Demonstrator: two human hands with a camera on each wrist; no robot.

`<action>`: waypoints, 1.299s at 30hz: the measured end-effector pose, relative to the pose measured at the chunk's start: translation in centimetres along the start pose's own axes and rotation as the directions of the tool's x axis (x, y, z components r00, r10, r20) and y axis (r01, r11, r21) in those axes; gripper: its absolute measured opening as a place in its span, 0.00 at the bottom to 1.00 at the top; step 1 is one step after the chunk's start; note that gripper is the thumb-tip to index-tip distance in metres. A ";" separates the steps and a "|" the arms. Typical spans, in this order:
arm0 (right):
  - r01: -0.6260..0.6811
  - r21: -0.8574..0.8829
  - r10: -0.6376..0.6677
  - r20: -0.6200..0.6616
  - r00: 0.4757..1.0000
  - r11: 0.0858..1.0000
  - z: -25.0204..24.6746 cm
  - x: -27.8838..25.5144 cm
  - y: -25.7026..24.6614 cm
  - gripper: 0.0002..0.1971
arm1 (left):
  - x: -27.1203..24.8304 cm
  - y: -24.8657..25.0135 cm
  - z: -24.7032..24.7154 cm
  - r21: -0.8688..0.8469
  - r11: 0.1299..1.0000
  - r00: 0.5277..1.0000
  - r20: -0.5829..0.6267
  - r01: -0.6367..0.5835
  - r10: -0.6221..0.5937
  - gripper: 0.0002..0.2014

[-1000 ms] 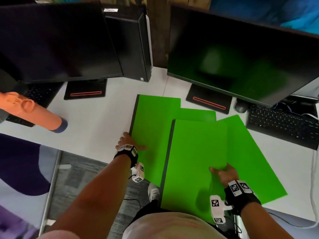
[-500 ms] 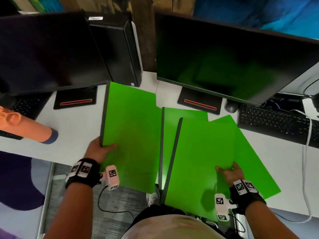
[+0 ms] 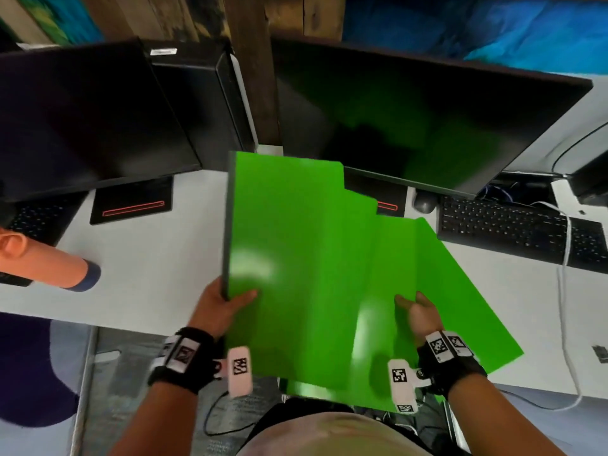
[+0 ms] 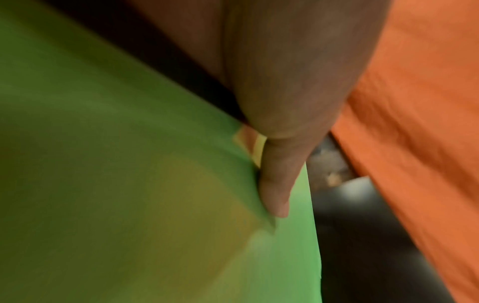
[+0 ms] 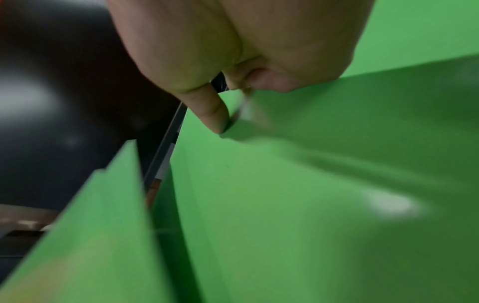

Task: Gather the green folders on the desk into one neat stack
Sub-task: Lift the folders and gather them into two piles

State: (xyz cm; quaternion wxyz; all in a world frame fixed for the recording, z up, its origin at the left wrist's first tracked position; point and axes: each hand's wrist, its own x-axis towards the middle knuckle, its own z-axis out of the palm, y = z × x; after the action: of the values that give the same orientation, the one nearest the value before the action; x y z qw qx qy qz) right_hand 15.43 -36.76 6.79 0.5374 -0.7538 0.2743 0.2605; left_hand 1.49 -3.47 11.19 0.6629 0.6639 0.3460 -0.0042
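Several green folders overlap at the near edge of the white desk (image 3: 158, 258). My left hand (image 3: 223, 301) grips the top green folder (image 3: 289, 245) by its lower left edge, thumb on its face, and holds it lifted over the others. In the left wrist view the thumb (image 4: 274, 184) presses on the folder (image 4: 129, 184). My right hand (image 3: 416, 312) holds the right edge of a lower folder (image 3: 394, 264), thumb on top. Another folder (image 3: 460, 307) lies angled beneath, at the right. In the right wrist view the thumb (image 5: 212, 110) pinches a folder (image 5: 311, 184).
Two dark monitors (image 3: 411, 126) (image 3: 82, 126) and a black computer tower (image 3: 204, 103) stand at the back. A keyboard (image 3: 519, 232) and mouse (image 3: 424, 202) lie at the right, with a white cable (image 3: 562, 291). An orange bottle (image 3: 46, 258) lies at the left.
My left hand lifted the left folder off the desk, swung it out left, then carried it right over the other folders. My right hand kept its hold.
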 end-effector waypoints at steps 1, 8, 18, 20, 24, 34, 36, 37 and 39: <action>0.021 0.032 -0.021 0.021 1.000 0.999 0.4 -0.4 -0.3 0.35 | 0.2 -0.8 1.5 0.012 1.000 1.000 0.026 0.009 -0.009 0.17; 0.210 0.023 -0.210 0.020 0.977 0.977 2.1 -3.5 -1.2 0.37 | 0.0 -2.8 8.1 0.167 0.986 0.993 0.115 0.005 -0.024 0.43; 0.517 0.173 -0.533 0.056 0.844 0.838 1.4 -6.5 -4.9 0.40 | -0.8 5.8 6.7 -0.029 0.955 0.956 -0.019 -0.294 0.294 0.24; 0.531 0.218 -0.558 0.088 0.825 0.819 1.9 -6.8 -4.7 0.35 | -1.0 5.7 6.8 -0.071 0.948 0.950 -0.052 -0.310 0.307 0.25; 0.486 0.080 -0.492 0.133 0.860 0.870 3.0 -6.0 -2.2 0.43 | -1.2 2.7 7.1 0.070 0.969 0.967 -0.084 -0.235 0.241 0.21; 0.436 -0.363 -0.452 0.045 0.891 0.824 -0.1 -0.6 -0.8 0.39 | -0.4 2.2 6.1 0.002 0.992 0.958 -0.256 -0.130 0.126 0.14; 0.248 -0.502 -0.336 -0.091 0.937 0.829 -2.2 1.5 0.0 0.43 | -0.2 2.5 5.2 -0.033 0.990 0.945 -0.306 -0.134 0.118 0.15; 0.138 -0.578 -0.264 -0.139 0.955 0.804 -3.3 2.2 0.5 0.45 | -0.2 2.6 4.7 -0.043 0.989 0.937 -0.329 -0.140 0.118 0.15; -0.037 -0.720 -0.133 -0.178 0.975 0.693 -5.0 3.3 1.8 0.50 | -0.3 2.9 3.9 -0.045 0.987 0.924 -0.361 -0.153 0.127 0.15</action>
State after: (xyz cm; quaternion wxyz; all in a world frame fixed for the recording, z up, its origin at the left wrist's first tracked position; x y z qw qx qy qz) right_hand 17.03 -42.40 4.76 0.1731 -0.9343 0.1872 0.2493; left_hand 4.39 -6.73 13.37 0.6114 0.6521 0.4121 0.1765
